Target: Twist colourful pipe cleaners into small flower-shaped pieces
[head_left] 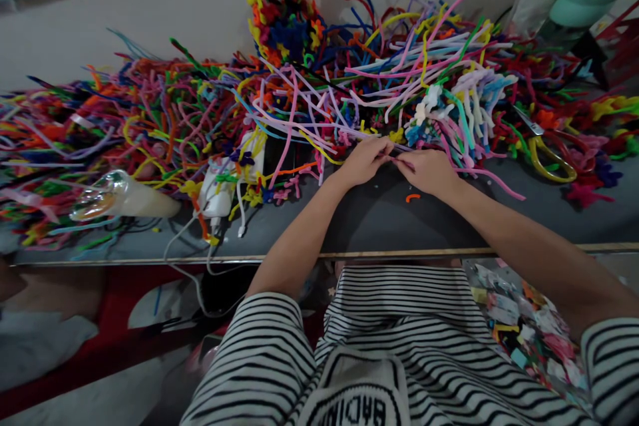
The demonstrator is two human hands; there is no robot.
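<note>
My left hand and my right hand meet over the near part of the grey table, fingertips pinched close together. Between them is a small pinkish pipe cleaner, mostly hidden by the fingers. Just beyond my hands lies a bundle of white, blue and pink pipe cleaners. Another pink pipe cleaner stretches out to the right of my right hand; whether it joins the held piece I cannot tell. A short orange scrap lies on the table below my right hand.
Heaps of coloured pipe cleaners run along the wall. Yellow-handled scissors lie at right. At left are a white power adapter with a cable and a clear-ended, pale bottle-like object. Mixed scraps fill the space below the table's edge.
</note>
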